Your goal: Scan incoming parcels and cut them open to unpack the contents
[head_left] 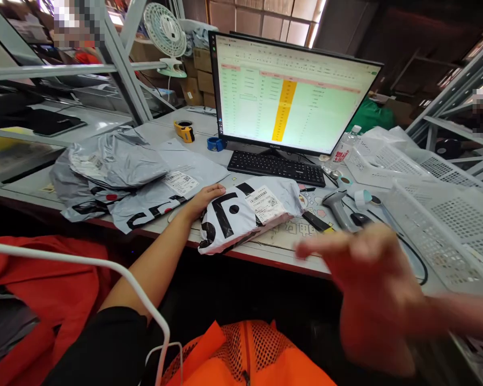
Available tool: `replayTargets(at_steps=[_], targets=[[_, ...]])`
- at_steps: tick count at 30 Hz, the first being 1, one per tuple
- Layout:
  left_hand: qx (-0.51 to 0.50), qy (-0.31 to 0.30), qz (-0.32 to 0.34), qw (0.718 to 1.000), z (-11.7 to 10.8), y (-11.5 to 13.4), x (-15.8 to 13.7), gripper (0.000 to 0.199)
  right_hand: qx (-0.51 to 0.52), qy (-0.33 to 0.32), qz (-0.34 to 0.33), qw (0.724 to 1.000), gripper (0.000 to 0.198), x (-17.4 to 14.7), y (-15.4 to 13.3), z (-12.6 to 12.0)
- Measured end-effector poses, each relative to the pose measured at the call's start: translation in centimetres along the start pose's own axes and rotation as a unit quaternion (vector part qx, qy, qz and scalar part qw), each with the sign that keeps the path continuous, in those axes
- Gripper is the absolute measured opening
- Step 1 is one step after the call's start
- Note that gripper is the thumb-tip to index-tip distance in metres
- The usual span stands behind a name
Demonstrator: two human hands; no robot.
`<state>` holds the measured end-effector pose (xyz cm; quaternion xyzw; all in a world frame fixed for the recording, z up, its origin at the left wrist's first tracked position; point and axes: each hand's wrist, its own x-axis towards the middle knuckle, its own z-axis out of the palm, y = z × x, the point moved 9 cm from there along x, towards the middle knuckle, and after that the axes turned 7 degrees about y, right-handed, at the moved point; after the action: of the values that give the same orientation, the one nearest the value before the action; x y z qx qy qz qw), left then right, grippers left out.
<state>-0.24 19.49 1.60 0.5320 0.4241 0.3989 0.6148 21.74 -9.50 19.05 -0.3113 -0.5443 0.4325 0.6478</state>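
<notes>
A plump white-grey plastic mailer (233,214) with bold black lettering and a barcode label (265,203) lies at the desk's front edge. My left hand (206,199) rests against its left upper edge, fingers stretched out; the thumb is hidden. In the right foreground my right hand (374,284) is raised over the desk edge and smeared by motion. Its fingers look apart, and I see nothing held in them. Beyond it lie a grey handheld barcode scanner (340,209) and a black-handled cutter (317,221).
Several grey mailers (116,166) are piled to the left. A monitor (290,96) showing a spreadsheet stands behind a black keyboard (276,169). Yellow tape (184,131) and blue tape (216,143) sit at the back. White perforated baskets (446,230) occupy the right side; a white cable (104,262) crosses the foreground.
</notes>
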Motion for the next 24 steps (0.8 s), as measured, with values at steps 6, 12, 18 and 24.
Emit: replayTargets(at_steps=[6,12,18,24], targets=[[0.301,0.109,0.135,0.938,-0.2,5.1,-2.1,0.039,-0.585,0.32,0.078,0.741,0.053,5.3,4.6,-23.5],[0.479,-0.07,0.387,0.785,13.0,7.1,-11.0,0.053,-0.759,0.172,0.266,0.569,0.065,4.7,11.7,-27.7],[0.629,-0.073,0.401,0.662,18.6,1.7,-12.7,0.063,-0.765,0.2,0.313,0.526,0.054,6.1,12.4,-26.8],[0.632,-0.052,0.417,0.651,17.9,3.0,-13.3,0.055,-0.518,0.207,0.308,0.77,0.046,6.8,7.6,-24.5]])
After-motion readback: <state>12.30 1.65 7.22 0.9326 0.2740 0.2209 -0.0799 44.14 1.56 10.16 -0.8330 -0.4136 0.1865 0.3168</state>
